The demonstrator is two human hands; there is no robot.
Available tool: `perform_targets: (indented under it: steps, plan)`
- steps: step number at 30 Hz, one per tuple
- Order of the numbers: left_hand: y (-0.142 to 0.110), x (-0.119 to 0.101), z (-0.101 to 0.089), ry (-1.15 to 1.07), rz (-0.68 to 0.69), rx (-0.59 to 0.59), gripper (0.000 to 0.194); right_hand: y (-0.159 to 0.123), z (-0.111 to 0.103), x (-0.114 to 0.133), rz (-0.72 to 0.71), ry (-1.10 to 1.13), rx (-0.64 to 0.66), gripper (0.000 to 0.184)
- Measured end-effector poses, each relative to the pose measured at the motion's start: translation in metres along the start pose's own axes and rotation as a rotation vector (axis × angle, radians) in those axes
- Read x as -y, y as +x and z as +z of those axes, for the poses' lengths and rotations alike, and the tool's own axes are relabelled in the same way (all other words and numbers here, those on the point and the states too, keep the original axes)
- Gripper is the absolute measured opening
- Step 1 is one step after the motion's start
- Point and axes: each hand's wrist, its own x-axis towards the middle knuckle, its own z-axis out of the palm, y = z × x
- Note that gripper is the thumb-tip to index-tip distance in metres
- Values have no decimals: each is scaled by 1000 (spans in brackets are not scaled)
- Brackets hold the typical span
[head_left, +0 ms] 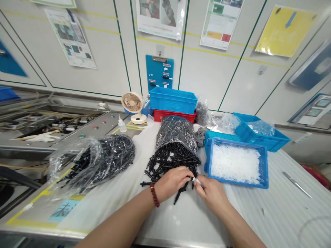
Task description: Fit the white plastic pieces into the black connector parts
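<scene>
My left hand (172, 183) pinches a slim black plastic part (191, 177), most of which its fingers hide. A small white plastic piece (196, 179) sits between the fingertips of my right hand (213, 193), meeting the black part's end. Both hands are closed and close together over the table. Just behind them, a heap of black rod-like parts (173, 160) spills from the mouth of a clear plastic bag (177, 129). To the right of the heap, a blue tray (265, 167) holds many small white pieces (235, 163).
Another clear bag (116, 155) of black parts lies left. Tweezers (297, 184) rest at right. Behind stand a beige fan (132, 103), a squeeze bottle (121, 124), a blue bin (173, 100) on a red bin (174, 115), and another blue bin (278, 139).
</scene>
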Motion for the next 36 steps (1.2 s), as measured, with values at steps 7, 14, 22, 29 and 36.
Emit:
perform_targets:
  steps: [7, 14, 22, 29, 36]
  plan:
    - [0, 0, 0, -22, -14, -6, 19, 0, 0, 0, 39, -34, 8, 28]
    - [-1, 1, 1, -20, -28, -35, 17, 0, -2, 2, 76, -52, -5, 33]
    - [0, 3, -3, -47, -67, -130, 18, 1, -3, 0, 152, 3, -44, 32]
    - [1, 0, -2, -134, -127, -163, 16, 2, -2, -5, 60, 520, -130, 30]
    - [-1, -1, 0, -209, -128, -139, 19, 3, -3, -6, 60, 658, -121, 32]
